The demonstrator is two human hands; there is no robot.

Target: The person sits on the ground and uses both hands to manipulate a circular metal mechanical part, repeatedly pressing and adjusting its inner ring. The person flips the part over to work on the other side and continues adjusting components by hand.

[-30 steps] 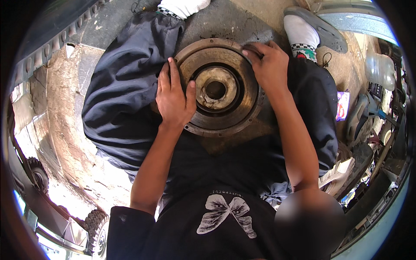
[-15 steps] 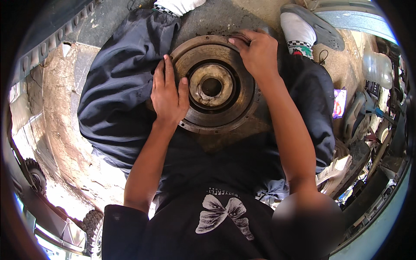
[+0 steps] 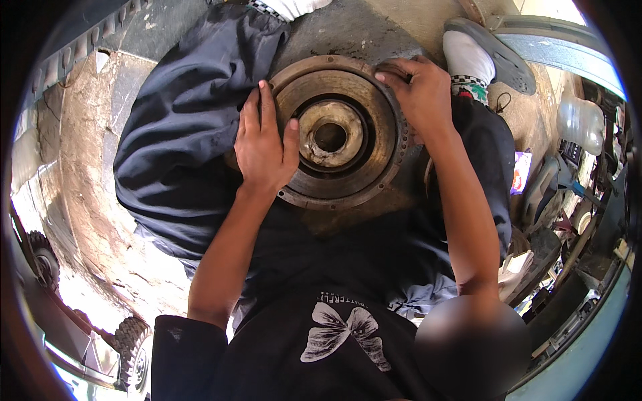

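A large round metal disc, like a flywheel or pressure plate, lies flat between my legs. It has small holes along its rim and a worn, pale raised hub around a dark central hole. My left hand rests on the disc's left side, fingers stretched forward and thumb apart. At the upper right rim is my right hand, its fingers bent and thumb and forefinger drawn close together. Whatever lies between those fingers is hidden.
On the right side lie a clear plastic bottle, a purple packet and cluttered parts. A knobbly tyre stands at lower left. My trousered legs flank the disc; a foot in a grey shoe is at upper right.
My right hand has slid rightward and slightly nearer along the disc's rim. My left hand keeps its place on the left side. The whole view has shifted a little.
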